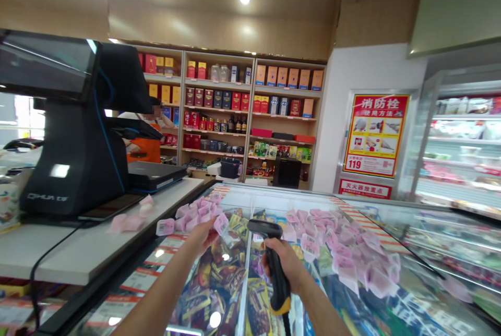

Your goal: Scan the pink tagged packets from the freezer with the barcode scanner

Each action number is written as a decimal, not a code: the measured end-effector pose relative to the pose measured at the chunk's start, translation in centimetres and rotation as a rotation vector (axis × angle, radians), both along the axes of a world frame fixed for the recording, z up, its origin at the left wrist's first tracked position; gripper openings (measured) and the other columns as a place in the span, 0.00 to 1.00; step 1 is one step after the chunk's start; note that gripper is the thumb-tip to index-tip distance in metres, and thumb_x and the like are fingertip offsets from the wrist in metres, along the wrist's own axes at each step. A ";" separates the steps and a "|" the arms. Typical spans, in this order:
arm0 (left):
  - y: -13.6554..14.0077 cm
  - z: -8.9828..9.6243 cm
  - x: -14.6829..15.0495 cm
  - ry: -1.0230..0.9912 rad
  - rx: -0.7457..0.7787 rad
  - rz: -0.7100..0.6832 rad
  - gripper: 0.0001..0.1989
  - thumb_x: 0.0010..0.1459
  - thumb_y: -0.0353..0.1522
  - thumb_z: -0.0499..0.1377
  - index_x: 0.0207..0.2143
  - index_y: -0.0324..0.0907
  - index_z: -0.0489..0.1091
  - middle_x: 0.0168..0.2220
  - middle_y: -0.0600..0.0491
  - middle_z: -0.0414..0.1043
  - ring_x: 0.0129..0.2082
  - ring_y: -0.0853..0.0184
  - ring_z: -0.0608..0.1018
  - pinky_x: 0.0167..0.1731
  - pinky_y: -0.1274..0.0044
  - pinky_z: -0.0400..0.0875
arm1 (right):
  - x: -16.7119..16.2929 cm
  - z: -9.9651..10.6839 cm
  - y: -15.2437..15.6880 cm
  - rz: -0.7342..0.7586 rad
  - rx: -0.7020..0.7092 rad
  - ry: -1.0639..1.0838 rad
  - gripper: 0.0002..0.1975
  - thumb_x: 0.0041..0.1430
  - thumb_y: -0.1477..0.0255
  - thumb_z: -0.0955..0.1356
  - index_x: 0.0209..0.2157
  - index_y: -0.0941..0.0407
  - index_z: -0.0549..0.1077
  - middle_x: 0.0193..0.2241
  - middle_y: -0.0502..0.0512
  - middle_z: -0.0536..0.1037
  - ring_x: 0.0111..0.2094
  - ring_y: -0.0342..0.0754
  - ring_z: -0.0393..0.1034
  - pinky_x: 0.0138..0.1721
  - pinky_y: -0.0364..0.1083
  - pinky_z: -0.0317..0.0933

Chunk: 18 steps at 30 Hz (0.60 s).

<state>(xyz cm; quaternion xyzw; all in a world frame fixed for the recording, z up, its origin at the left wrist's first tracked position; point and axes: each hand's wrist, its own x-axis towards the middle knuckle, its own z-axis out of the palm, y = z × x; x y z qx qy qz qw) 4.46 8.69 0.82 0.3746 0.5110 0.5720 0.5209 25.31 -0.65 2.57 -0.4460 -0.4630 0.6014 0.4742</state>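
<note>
- the scanner point(278, 276), a smooth black plastic pistol shape with a yellow-edged base, is tilted over the middle of the glass-topped case point(270, 199); its rounded head points away and slightly left.
- the person's right hand point(288, 265) has its fingers curled firmly around the scanner's handle.
- the person's left hand point(205, 236), left of the scanner, pinches a pink piece point(221, 224) between its fingers; the piece is thin, small and roughly square, with dark barcode-like print.
- left of the scanner, past the left hand, similar pieces lie in a small, crumpled left heap point(195, 215).
- right of the scanner, a larger right heap point(346, 252) spreads across the glass, its pieces curled, overlapping and pale pink; whether they are paper or plastic cannot be told.
- beneath the scanner, under shiny glass, are glossy, wrinkled packets point(215, 286).
- far left of the scanner, a flat white counter point(50, 268) carries a broad, matte black terminal point(78, 153) and a few more pink scraps point(127, 223).
</note>
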 end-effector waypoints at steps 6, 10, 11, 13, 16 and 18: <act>0.9 -0.9 2.4 -0.180 -0.076 -0.078 0.14 0.53 0.35 0.50 0.41 0.38 0.62 0.39 0.51 0.66 0.33 0.71 0.71 0.31 0.73 0.68 | 0.0 0.0 -0.4 0.076 0.020 -0.001 0.11 0.43 0.65 0.60 0.22 0.59 0.63 0.12 0.49 0.67 0.10 0.39 0.57 0.09 0.38 0.51; 1.2 -1.2 2.7 -0.192 -0.087 -0.061 0.14 0.53 0.35 0.50 0.42 0.39 0.61 0.40 0.51 0.65 0.35 0.70 0.71 0.33 0.72 0.68 | 0.2 -0.3 0.0 0.108 0.012 0.002 0.12 0.44 0.64 0.60 0.24 0.59 0.63 0.12 0.48 0.67 0.10 0.39 0.57 0.10 0.39 0.52; 1.3 -1.2 2.6 -0.180 -0.088 -0.053 0.14 0.53 0.35 0.50 0.42 0.39 0.61 0.40 0.50 0.65 0.35 0.70 0.71 0.33 0.72 0.68 | 0.3 -0.4 0.1 0.109 0.007 0.001 0.12 0.44 0.64 0.60 0.24 0.59 0.63 0.12 0.48 0.67 0.10 0.39 0.58 0.10 0.39 0.52; 1.3 -1.1 2.6 -0.139 -0.092 -0.042 0.15 0.53 0.35 0.50 0.42 0.39 0.61 0.41 0.50 0.65 0.35 0.69 0.71 0.33 0.72 0.68 | 0.4 -0.3 0.3 0.096 -0.002 -0.003 0.12 0.44 0.63 0.60 0.24 0.59 0.63 0.12 0.48 0.68 0.10 0.39 0.58 0.10 0.39 0.52; 1.2 -1.3 2.9 -0.032 -0.096 -0.035 0.15 0.53 0.35 0.50 0.42 0.39 0.61 0.41 0.50 0.65 0.35 0.69 0.71 0.33 0.71 0.68 | 1.2 0.1 0.6 0.020 -0.011 -0.015 0.12 0.44 0.63 0.60 0.23 0.59 0.63 0.11 0.48 0.67 0.10 0.39 0.57 0.10 0.39 0.51; 1.2 -1.6 3.6 0.072 -0.091 -0.022 0.15 0.53 0.35 0.50 0.42 0.39 0.61 0.41 0.50 0.65 0.36 0.69 0.71 0.34 0.71 0.68 | 2.2 0.4 0.9 -0.056 -0.013 -0.020 0.12 0.44 0.63 0.60 0.22 0.59 0.63 0.11 0.48 0.66 0.10 0.39 0.57 0.10 0.39 0.52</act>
